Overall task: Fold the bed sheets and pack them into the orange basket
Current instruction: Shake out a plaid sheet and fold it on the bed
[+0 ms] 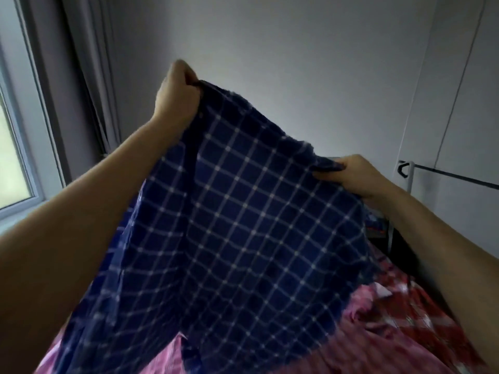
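A dark blue sheet with a white grid pattern (237, 217) hangs spread in the air in front of me. My left hand (176, 90) is raised high and grips its upper left corner in a fist. My right hand (356, 175) is lower, at the right, and pinches the top edge of the same sheet. The cloth droops between both hands and falls down onto a pink and red patterned sheet (391, 333) lying on the bed below. No orange basket is in view.
A window with a grey frame (24, 147) and a curtain (89, 76) stand at the left. A plain wall (270, 49) is ahead. White cupboard doors (459, 103) and a white rail (410, 176) are at the right.
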Demonstrator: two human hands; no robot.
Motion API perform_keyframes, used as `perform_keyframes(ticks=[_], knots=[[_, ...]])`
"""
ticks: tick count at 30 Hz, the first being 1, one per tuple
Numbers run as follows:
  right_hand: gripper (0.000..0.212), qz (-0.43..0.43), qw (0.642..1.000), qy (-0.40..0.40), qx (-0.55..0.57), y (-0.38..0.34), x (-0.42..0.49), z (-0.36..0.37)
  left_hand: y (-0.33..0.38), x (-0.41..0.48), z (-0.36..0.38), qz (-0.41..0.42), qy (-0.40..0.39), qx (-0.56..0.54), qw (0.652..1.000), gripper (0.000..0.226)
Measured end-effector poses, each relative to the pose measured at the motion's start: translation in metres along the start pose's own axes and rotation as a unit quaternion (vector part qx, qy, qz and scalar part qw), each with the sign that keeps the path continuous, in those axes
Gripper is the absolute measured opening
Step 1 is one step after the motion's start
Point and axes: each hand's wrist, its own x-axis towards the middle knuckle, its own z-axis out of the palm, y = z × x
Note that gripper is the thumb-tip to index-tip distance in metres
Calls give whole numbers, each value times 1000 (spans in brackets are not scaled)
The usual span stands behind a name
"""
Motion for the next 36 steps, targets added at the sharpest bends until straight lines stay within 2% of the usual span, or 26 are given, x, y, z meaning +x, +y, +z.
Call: perform_keyframes(ticks=[3,5,8,10,13,18,21,24,27,29,31,32,34,36], knots=[[25,12,998,63,11,0,5,-11,-26,-10,-10,-33,-79,-31,996,31],[18,14,999,35,21,-3,1,-18,-57,-28,-16,-41,-132,7,990,22],[2,0,1000,-8,15,-11,-5,-13,-107,-70,-15,-50,-146,80,985,24],[7,-21,1000,1,3,-18,-4,0,-139,-103,-5,-78,-164,89,979,21],[19,-48,998,25,43,-30,-3,30,-182,-156,8,-93,-216,155,960,14],[13,-115,991,49,52,-59,-1,70,-212,-224,25,-141,-177,175,958,11],[18,-121,984,86,100,-70,2,76,-224,-260,41,-192,-189,160,950,17],[15,-128,974,96,161,-74,2,77,-237,-290,53,-261,-214,118,934,16],[14,-119,976,91,160,-64,4,74,-235,-298,54,-314,-188,43,930,10],[22,-91,981,125,119,-43,6,63,-234,-285,40,-349,-164,21,922,15],[37,-57,988,142,-29,-12,7,50,-236,-253,20,-317,-144,53,936,19],[41,-36,984,109,-138,1,5,47,-234,-231,11,-284,-134,76,946,19],[38,1,947,-34,-319,19,-5,54,-213,-183,0,-206,-132,119,962,21],[35,2,904,-182,-387,27,-19,68,-179,-141,-7,-120,-149,124,974,11]])
